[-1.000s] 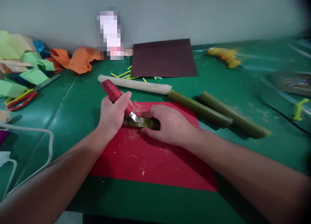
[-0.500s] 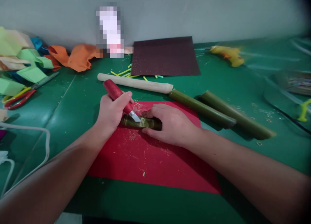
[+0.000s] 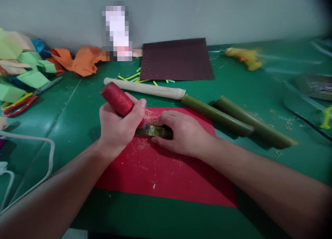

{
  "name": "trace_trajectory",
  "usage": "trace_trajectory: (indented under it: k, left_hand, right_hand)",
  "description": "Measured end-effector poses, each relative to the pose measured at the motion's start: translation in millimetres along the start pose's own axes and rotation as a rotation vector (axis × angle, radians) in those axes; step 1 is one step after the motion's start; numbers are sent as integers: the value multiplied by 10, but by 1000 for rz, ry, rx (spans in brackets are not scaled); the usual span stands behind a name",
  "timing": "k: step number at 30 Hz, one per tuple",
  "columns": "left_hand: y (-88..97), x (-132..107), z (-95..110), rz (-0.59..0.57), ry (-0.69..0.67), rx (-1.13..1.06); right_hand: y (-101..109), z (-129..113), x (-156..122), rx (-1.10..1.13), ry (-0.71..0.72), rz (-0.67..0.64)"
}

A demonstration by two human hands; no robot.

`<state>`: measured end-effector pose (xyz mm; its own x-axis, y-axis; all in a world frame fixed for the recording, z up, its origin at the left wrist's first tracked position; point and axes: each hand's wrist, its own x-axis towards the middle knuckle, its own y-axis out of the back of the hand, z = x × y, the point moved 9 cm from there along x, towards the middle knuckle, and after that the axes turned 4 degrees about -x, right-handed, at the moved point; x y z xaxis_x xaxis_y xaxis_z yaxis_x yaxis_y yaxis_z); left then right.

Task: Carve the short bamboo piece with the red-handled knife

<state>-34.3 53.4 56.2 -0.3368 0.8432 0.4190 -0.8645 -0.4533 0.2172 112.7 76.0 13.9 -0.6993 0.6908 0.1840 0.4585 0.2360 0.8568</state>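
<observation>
My left hand [image 3: 118, 126] is wrapped round the red handle of a small knife [image 3: 119, 100]. Its short blade rests on a short green bamboo piece [image 3: 153, 131]. That piece lies on a red sheet [image 3: 166, 169]. My right hand [image 3: 181, 132] is closed over the right part of the bamboo piece and presses it down on the sheet. Pale shavings lie scattered on the red sheet around both hands.
Behind the sheet lie a long stick, part peeled pale [image 3: 145, 88], and a thicker green bamboo tube [image 3: 254, 123]. A dark brown sheet [image 3: 177, 59], a yellow glue gun [image 3: 243, 57], coloured paper [image 3: 31, 69], red scissors [image 3: 19, 106] and a white cable [image 3: 38, 169] lie on the green table.
My left hand has tipped the knife handle up and toward me, and the blade has slid further right along the bamboo piece. My right hand has stayed in place.
</observation>
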Motion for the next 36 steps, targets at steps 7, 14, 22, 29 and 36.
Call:
trace_trajectory:
  k: [7,14,22,29,36]
  left_hand:
    - [-11,-14,43,-13,-50,13]
    - [-7,-30,21,-16,-24,-26]
    - [-14,56,-322,33,242,-119]
    - [-262,104,-634,-314,591,-300]
    - [-273,120,-680,-469,655,-300]
  right_hand:
    - [12,-25,8,-10,2,0]
    - [-1,-20,7,1,1,-3]
    - [-21,25,4,-6,-35,-26]
    - [-43,21,10,-49,-36,-40]
    - [-39,27,29,-42,-51,-62]
